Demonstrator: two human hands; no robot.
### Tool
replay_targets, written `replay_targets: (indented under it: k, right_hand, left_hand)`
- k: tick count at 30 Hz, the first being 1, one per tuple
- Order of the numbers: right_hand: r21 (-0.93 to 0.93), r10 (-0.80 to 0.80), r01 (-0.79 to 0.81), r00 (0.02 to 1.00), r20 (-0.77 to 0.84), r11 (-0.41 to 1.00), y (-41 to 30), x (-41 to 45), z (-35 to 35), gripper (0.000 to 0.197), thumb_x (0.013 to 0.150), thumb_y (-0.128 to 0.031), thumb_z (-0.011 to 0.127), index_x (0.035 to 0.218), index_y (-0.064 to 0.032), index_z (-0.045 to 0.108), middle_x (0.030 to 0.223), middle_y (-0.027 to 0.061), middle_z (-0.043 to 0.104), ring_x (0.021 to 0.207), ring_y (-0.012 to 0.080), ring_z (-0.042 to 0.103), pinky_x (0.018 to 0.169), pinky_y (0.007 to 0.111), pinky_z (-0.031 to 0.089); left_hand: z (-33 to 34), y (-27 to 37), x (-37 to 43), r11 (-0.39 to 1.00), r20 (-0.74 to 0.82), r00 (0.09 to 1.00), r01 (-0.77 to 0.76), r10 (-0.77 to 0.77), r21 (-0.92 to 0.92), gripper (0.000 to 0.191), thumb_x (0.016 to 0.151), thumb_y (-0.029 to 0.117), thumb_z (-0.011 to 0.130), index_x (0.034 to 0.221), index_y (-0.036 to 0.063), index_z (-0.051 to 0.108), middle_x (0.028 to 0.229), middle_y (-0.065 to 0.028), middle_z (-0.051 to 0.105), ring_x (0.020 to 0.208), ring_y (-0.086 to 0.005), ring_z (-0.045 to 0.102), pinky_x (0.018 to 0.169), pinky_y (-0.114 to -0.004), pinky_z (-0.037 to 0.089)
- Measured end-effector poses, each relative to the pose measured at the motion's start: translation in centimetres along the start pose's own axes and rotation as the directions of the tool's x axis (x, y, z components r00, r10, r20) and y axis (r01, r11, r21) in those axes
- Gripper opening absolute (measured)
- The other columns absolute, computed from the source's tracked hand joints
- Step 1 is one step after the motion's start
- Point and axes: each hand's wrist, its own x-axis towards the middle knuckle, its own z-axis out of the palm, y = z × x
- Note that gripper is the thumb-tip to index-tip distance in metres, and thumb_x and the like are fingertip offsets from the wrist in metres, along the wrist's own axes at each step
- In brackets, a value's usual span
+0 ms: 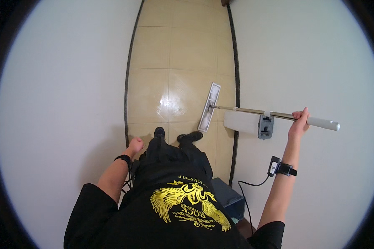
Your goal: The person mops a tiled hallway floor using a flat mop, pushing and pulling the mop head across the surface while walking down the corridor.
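Note:
My right hand [300, 122] grips the metal pole of a flat mop just below its white end grip. The mop's pole [252, 111] slants down to a long, narrow white mop head [209, 107] on the tiled floor, in front of my right shoe. My left hand [136, 145] hangs at my left side near the wall, its fingers curled, with nothing seen in it. Under the pole, against the right wall, stands a tall white bucket [241, 120] with a grey slotted top [265, 127].
Beige floor tiles [149, 46] run ahead between a left wall [65, 77] and a right wall [299, 62], both with dark skirting. A dark blue-grey bin [227, 193] is beside me at the lower right. A black cable [244, 193] hangs from my right wrist device.

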Motion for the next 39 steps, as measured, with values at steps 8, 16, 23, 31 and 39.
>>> replay_targets:
  k: [8,16,23,31,39]
  right_hand:
    - [-0.003,0.057,-0.08,0.692,0.719,0.997,-8.5,0.8,1.7,0.016,0.079,-0.013,0.045,0.066,-0.0076,0.039,0.044,-0.002,0.027,0.044,0.01,0.029,0.052,0.028,0.034]
    - [-0.071,0.174,-0.162,0.958,0.226,0.984,-5.7,1.0,2.4,0.017,0.08,-0.02,0.052,0.078,-0.005,0.043,0.06,0.0035,0.045,0.059,0.0143,0.047,0.064,0.03,0.043]
    - [0.094,0.207,-0.184,0.882,-0.424,0.978,0.4,-3.4,1.3,0.031,0.081,-0.019,0.049,0.055,-0.0071,0.035,0.048,0.0015,0.036,0.045,0.0137,0.039,0.046,0.029,0.038]
    - [0.104,0.216,-0.195,0.942,-0.257,0.975,2.4,-2.6,0.2,0.035,0.084,-0.017,0.043,0.053,-0.0099,0.027,0.046,-0.0004,0.028,0.041,0.0112,0.028,0.044,0.028,0.033]
    - [0.096,0.215,-0.193,0.89,-0.402,0.976,2.0,-3.0,0.1,0.035,0.083,-0.018,0.043,0.054,-0.0119,0.024,0.045,-0.0011,0.025,0.041,0.011,0.027,0.045,0.029,0.034]
  left_hand:
    - [-0.8,-2.3,2.2,0.989,0.004,0.999,-0.042,0.043,-0.144,0.018,0.068,0.009,0.046,0.054,-0.0006,0.05,0.052,-0.0101,0.052,0.047,-0.0188,0.051,0.046,-0.031,0.041]
    - [-4.5,1.1,-0.2,0.999,0.043,0.998,-0.043,0.043,0.001,0.018,0.067,0.011,0.046,0.054,-0.0014,0.053,0.05,-0.011,0.052,0.045,-0.0213,0.051,0.044,-0.033,0.038]
    - [-6.7,-0.4,-1.0,0.993,0.117,0.99,0.063,-0.074,0.097,0.021,0.068,0.015,0.047,0.059,-0.0019,0.056,0.055,-0.0121,0.056,0.052,-0.0217,0.054,0.052,-0.032,0.043]
    - [-6.5,5.4,-0.4,0.96,0.121,0.987,0.068,-0.104,0.273,0.023,0.068,0.019,0.048,0.058,0.0001,0.057,0.059,-0.0139,0.058,0.053,-0.0244,0.056,0.053,-0.034,0.044]
    - [-7.4,6.6,1.6,0.925,-0.04,0.995,-0.074,0.096,0.374,0.022,0.068,0.02,0.048,0.069,0.0004,0.057,0.063,-0.0172,0.058,0.064,-0.0325,0.056,0.06,-0.038,0.044]
